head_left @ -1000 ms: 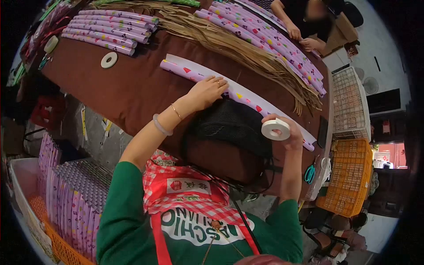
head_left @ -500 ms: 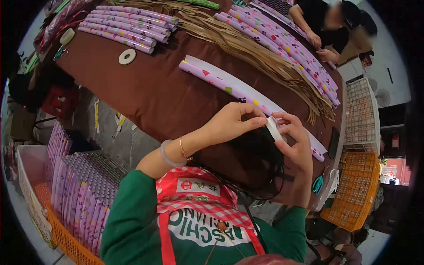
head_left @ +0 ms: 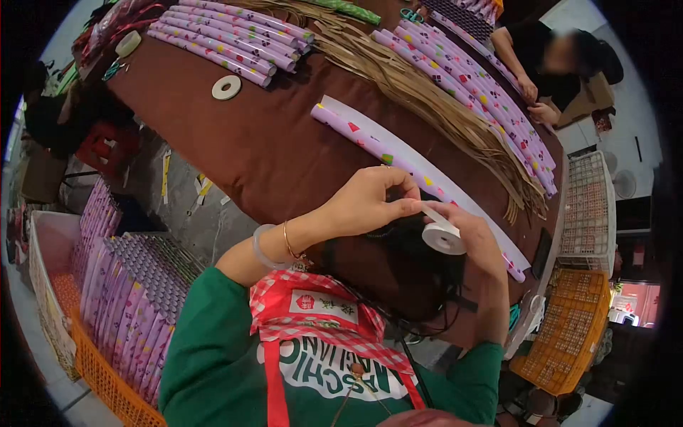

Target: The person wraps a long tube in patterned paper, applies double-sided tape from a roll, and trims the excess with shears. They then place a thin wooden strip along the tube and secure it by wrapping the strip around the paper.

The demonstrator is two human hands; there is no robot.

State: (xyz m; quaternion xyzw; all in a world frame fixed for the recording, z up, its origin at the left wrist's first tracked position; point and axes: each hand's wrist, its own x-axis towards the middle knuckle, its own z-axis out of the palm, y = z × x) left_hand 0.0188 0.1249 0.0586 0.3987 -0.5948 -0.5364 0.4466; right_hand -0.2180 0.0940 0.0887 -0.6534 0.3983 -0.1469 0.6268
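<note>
A white tape roll [head_left: 444,239] hangs by my right hand [head_left: 473,235], whose fingers are closed around its upper edge. A short strip runs from the roll to my left hand [head_left: 373,199], where thumb and index finger pinch its end. Just beyond both hands, a partly rolled sheet of purple patterned paper [head_left: 405,158] lies diagonally on the brown cloth, its white inner side showing along one edge. Another white tape roll [head_left: 226,87] lies flat on the cloth farther to the left.
Finished purple tubes [head_left: 220,39] lie at the back left, with more [head_left: 469,92] at the back right beside brown strips [head_left: 398,78]. A co-worker's hands [head_left: 533,99] are at the far right. Crates [head_left: 562,327] stand right; a tube-filled basket [head_left: 114,377] is lower left.
The tape roll has turned to show its flat face, and a strip now stretches between my hands. My left fingers have closed on its end. The view has shifted slightly.
</note>
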